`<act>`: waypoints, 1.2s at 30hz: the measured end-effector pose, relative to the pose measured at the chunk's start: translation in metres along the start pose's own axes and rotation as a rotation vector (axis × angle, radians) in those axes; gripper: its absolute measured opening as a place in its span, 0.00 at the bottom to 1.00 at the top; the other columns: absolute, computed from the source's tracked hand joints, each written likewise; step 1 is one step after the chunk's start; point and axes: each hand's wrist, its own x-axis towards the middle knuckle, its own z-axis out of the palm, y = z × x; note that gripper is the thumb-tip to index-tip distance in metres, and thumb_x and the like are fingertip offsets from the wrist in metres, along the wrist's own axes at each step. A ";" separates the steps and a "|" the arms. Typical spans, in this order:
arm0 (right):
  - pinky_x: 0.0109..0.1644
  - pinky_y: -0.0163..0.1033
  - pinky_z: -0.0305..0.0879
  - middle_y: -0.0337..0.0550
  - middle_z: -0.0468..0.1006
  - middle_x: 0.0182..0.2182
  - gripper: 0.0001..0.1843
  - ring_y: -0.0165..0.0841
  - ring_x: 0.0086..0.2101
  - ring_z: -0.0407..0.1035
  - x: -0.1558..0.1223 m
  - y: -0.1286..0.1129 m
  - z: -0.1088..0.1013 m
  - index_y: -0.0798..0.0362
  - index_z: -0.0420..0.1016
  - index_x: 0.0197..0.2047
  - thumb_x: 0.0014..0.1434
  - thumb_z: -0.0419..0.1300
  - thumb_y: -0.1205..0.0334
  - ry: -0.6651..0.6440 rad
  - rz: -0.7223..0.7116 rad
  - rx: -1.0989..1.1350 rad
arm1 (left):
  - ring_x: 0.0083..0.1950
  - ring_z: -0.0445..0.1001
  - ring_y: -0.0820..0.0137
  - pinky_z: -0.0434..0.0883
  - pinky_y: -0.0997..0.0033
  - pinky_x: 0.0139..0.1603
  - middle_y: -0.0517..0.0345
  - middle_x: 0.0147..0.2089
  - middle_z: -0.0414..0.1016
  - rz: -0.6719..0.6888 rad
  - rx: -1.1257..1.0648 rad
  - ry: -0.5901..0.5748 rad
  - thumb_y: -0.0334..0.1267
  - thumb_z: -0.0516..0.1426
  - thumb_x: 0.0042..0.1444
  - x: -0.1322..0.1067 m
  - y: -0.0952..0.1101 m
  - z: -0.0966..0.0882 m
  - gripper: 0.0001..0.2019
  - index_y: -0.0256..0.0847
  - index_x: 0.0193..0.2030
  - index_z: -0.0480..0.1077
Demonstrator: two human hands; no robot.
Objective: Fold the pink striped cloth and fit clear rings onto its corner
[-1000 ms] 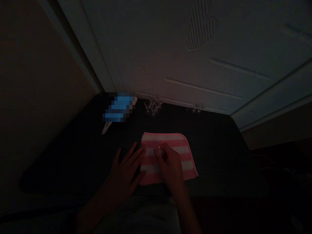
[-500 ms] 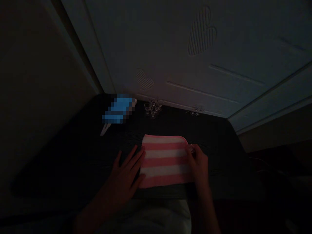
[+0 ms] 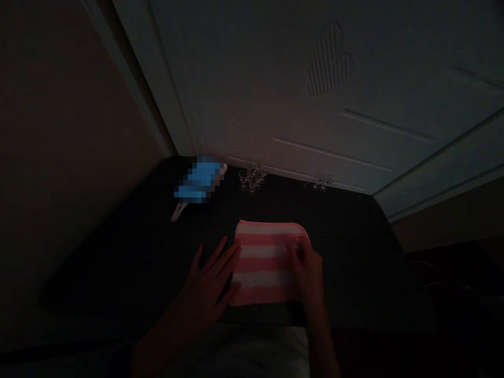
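A pink-and-white striped cloth [image 3: 263, 265] lies flat on the dark table. My left hand [image 3: 210, 281] rests spread out at its left edge, fingertips on the cloth. My right hand [image 3: 309, 270] is over the right part of the cloth, its fingers closed on a small clear glass [image 3: 294, 243]. Those fingers partly hide the glass, and I cannot tell in this dim light whether it touches the cloth.
Several small stemmed glasses [image 3: 252, 178] stand at the table's back, with a smaller group of glasses [image 3: 322, 182] to their right. A blurred blue screen on a white stand [image 3: 179, 211] is at back left. A pale panel with raised hearts [image 3: 329, 62] rises behind the table [image 3: 350, 231].
My right hand has moved left with the small glass, from the cloth's right edge to over the cloth. My left hand keeps its place on the cloth. The view has shifted slightly.
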 end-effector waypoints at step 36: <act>0.28 0.32 0.51 0.36 0.71 0.25 0.10 0.27 0.25 0.64 -0.020 -0.048 0.052 0.52 0.65 0.31 0.61 0.46 0.62 -0.186 -0.108 0.051 | 0.67 0.43 0.55 0.31 0.35 0.59 0.49 0.66 0.46 -0.157 0.111 0.039 0.38 0.43 0.59 0.018 0.012 0.015 0.23 0.37 0.61 0.55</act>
